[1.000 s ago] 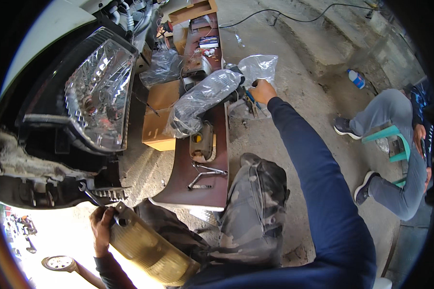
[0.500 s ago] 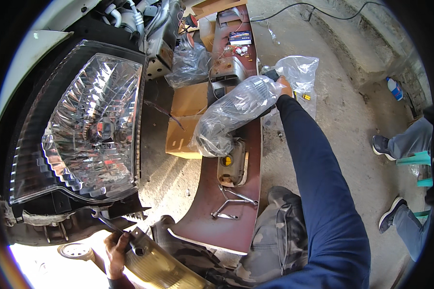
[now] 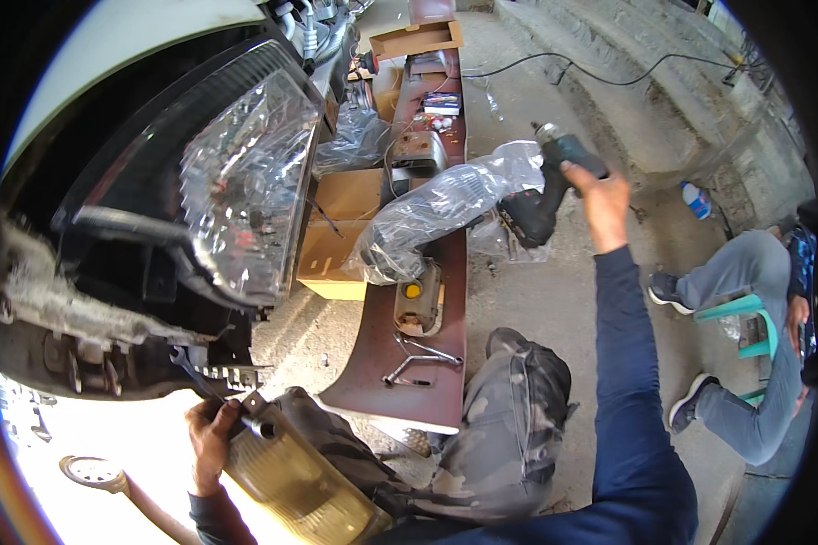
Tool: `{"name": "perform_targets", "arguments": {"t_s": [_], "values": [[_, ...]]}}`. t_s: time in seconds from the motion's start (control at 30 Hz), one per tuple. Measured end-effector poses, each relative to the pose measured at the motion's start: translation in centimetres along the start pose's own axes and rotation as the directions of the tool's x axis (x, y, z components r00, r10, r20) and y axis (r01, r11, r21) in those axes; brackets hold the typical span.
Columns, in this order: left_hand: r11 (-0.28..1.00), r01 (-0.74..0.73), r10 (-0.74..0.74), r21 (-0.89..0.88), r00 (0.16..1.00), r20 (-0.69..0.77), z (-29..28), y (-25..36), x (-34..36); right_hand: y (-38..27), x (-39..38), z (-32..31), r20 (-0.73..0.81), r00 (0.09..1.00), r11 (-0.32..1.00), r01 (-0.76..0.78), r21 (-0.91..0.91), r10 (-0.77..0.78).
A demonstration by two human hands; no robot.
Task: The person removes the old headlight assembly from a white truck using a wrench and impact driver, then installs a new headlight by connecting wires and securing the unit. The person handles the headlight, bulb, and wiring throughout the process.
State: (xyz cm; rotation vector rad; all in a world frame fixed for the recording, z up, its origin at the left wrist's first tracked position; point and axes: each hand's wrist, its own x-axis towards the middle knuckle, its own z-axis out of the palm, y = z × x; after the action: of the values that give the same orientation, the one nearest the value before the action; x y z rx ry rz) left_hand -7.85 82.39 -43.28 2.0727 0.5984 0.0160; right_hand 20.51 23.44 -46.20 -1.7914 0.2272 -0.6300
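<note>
My right hand [image 3: 600,200] is wrapped around a black-and-dark-green cordless drill [image 3: 559,163], lifted over the floor with its chuck toward the far side. At lower left, my left hand [image 3: 211,440] grips the top corner of a headlight [image 3: 309,472] with a yellowed, ribbed lens, which lies against my legs. A wrench [image 3: 191,371] runs from those same fingers up toward the vehicle's front, its open jaw near a metal bracket. A clear headlight [image 3: 245,191] sits in the vehicle at left. Beside the drill, a plastic-wrapped part [image 3: 427,213] lies across a long dark-red panel [image 3: 409,400].
The panel also bears an old lamp housing [image 3: 418,304], a metal tool with bent arms [image 3: 418,361] and a small box [image 3: 443,104]. Cardboard boxes [image 3: 336,241] stand beside it. A person [image 3: 745,272] sits at right on a green stool. A black cable [image 3: 563,59] crosses the floor.
My right hand has brought the drill out from beside the plastic-wrapped part, up and to the right. My left hand keeps its hold, and the view has shifted.
</note>
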Motion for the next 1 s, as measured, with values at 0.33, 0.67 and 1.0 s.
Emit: {"name": "perform_targets", "arguments": {"t_s": [0.33, 0.67, 1.0], "values": [[0.973, -0.232, 0.231, -0.01, 0.972, -0.029, 0.1, -0.4, -0.1, -13.0, -13.1, -15.7, 0.141, 0.955, 0.801, 0.133, 0.584, -0.261], [0.981, -0.173, 0.165, 0.09, 0.982, 0.091, -0.9, 0.2, -0.5, -20.3, -28.1, -12.1, 0.419, 0.892, 0.833, -0.095, 0.544, -0.171], [0.98, -0.192, 0.187, 0.042, 0.977, 0.104, -1.0, -0.9, 0.2, -22.7, -32.8, -5.9, 0.624, 0.467, 0.514, 0.85, -0.12, -0.627]]}}
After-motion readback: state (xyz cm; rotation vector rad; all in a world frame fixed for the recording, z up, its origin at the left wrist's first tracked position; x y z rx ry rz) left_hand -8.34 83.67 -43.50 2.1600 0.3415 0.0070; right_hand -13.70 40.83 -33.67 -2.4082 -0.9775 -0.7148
